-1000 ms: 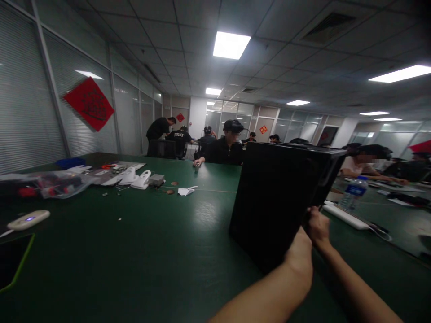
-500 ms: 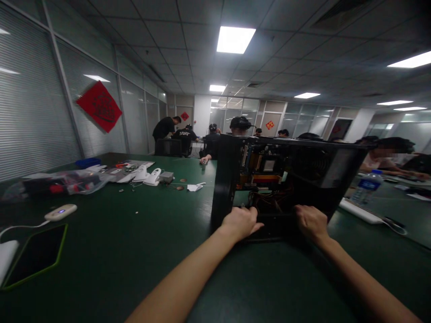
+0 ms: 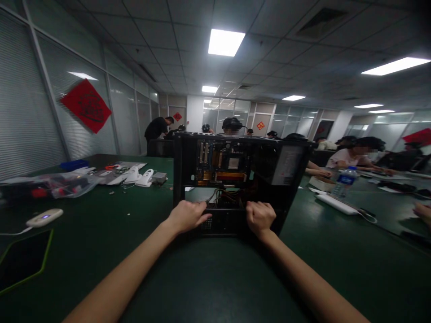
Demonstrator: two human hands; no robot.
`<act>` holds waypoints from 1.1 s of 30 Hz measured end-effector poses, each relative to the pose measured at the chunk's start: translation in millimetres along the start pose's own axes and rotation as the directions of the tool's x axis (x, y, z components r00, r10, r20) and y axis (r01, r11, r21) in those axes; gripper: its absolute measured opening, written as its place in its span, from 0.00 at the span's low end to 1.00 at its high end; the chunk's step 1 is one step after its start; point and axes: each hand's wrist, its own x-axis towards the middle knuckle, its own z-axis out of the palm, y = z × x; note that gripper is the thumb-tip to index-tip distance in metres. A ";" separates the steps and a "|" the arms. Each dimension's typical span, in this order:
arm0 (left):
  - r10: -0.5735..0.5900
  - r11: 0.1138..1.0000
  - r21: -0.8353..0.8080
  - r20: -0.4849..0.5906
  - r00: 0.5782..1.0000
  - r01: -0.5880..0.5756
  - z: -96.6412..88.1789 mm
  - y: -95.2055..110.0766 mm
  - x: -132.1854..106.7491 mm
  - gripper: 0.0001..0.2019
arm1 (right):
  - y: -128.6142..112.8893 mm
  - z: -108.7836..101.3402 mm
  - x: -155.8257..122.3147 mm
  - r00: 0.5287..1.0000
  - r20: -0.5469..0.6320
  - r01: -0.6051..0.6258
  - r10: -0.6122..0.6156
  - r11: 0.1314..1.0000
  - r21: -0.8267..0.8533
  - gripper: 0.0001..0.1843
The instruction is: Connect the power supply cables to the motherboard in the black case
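Now left hand [image 3: 188, 216] and right hand [image 3: 261, 216] are gripping already-opened computer tower [image 3: 232, 224], fingers curled; motherboard [image 3: 220, 152] sitting mounted above them.

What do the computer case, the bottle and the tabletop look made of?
Computer case: probably painted sheet metal, dull black, going by its thin, straight frame and small holes. Bottle: likely clear plastic; its lower wall looks transparent. Tabletop: smooth, dark green, faint sheen towards the right; laminate or a mat, I cannot tell.
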 end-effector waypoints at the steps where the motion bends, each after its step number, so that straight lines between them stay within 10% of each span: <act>1: -0.004 1.000 0.014 0.005 1.000 0.004 -0.5 -6.1 -5.5 0.20 | -9.5 1.7 2.5 1.000 0.019 -0.023 0.023 1.000 0.008 0.28; 11: -0.155 0.982 0.117 0.070 0.985 0.146 -18.7 -58.7 -71.2 0.25 | -97.5 0.4 27.2 0.972 0.228 -0.089 0.058 0.988 0.127 0.26; 18: -0.416 0.893 0.242 0.123 0.901 0.380 -31.1 -84.1 -107.3 0.31 | -151.2 4.1 36.2 0.971 0.241 -0.058 0.002 0.973 0.225 0.21; 33: -0.400 0.882 0.272 -0.002 0.917 0.385 -26.7 -85.2 -123.5 0.37 | -156.1 -7.1 39.3 0.943 0.328 -0.039 -0.060 0.957 0.286 0.19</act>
